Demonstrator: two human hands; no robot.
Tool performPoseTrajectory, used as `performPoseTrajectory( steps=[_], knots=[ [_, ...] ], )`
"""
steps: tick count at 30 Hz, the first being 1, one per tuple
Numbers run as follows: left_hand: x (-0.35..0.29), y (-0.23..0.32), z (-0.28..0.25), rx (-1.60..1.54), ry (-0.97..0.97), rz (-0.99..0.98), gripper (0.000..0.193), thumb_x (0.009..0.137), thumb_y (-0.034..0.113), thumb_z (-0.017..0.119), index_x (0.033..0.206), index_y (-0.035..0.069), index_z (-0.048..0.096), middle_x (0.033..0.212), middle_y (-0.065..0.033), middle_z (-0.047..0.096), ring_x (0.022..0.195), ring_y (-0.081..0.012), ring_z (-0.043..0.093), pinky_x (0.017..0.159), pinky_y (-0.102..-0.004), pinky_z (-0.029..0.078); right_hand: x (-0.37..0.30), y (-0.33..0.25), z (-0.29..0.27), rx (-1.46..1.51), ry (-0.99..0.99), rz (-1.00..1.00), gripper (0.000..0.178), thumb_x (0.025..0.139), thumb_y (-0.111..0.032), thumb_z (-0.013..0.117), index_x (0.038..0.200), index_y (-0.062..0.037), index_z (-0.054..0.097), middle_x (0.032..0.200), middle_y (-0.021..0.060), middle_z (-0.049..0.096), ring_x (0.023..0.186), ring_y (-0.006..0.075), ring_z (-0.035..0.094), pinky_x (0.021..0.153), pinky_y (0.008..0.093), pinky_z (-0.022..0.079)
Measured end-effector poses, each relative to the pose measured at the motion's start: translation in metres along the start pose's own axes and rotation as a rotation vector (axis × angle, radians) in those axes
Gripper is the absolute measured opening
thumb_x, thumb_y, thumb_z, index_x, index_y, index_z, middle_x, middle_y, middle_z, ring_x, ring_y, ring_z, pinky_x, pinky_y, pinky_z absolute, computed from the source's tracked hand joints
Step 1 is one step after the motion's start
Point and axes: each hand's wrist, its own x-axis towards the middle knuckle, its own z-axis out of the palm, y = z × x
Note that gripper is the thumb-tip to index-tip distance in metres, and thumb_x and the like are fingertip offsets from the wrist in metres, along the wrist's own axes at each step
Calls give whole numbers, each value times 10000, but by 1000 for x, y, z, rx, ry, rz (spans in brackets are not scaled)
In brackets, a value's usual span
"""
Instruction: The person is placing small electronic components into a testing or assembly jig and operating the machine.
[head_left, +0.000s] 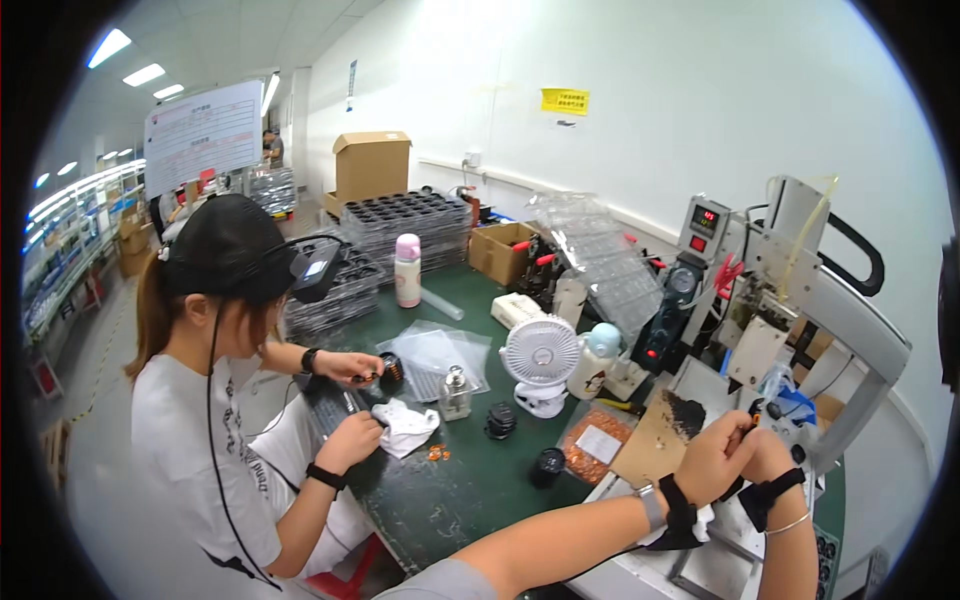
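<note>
My left hand (712, 462) and my right hand (768, 462) meet at the right, in front of a bench press (765, 330). Their fingers are closed together around a small black-and-orange part (756, 408), whose lower portion the fingers hide. Just left of my hands, a brown cardboard sheet (640, 452) carries a pile of small black pieces (686, 414). Beside it lies a clear bag of orange rings (598, 440). A black round cup (549, 463) and a stack of black rings (500, 421) are on the green table (440, 515).
At the left a co-worker (230, 400) sits handling small parts near a white cloth (405, 428) and a glass bottle (455, 392). A white fan (541, 360), a blue-capped bottle (596, 362) and tilted clear trays (605, 265) stand farther back. Stacked black trays (410, 230) fill the far end.
</note>
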Motion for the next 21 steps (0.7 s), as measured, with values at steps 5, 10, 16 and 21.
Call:
performPoseTrajectory(
  steps=[5, 10, 16, 21],
  knots=[
    [0, -4, 2, -9, -30, -22, 165, 845, 161, 583, 907, 21, 521, 587, -12, 355, 520, -91, 333, 477, -235, 308, -7, -17, -9, -93, 70, 126, 119, 662, -205, 594, 670, -87, 609, 690, 140, 614, 687, 341, 593, 576, 418, 468],
    [0, -1, 5, -28, -28, -2, 159, 855, 156, 569, 913, 21, 507, 588, -11, 340, 520, -93, 318, 474, -234, 295, -6, -6, 2, -33, 148, 103, 185, 645, -246, 597, 614, -64, 594, 650, 167, 596, 657, 350, 588, 555, 424, 466],
    [-1, 4, 0, -13, -50, -14, 177, 862, 178, 560, 920, 22, 502, 587, -19, 347, 519, -95, 324, 473, -243, 300, -10, -10, 12, -49, 234, 134, 151, 660, -218, 587, 606, -80, 561, 600, 134, 578, 609, 330, 576, 514, 419, 440],
    [-1, 3, 2, -16, -43, 0, 188, 863, 188, 561, 924, 22, 499, 587, -25, 351, 519, -98, 329, 475, -242, 305, -13, -1, 26, -192, 286, 52, 180, 677, -256, 593, 617, -88, 571, 614, 127, 596, 594, 321, 593, 503, 411, 456]
  ],
)
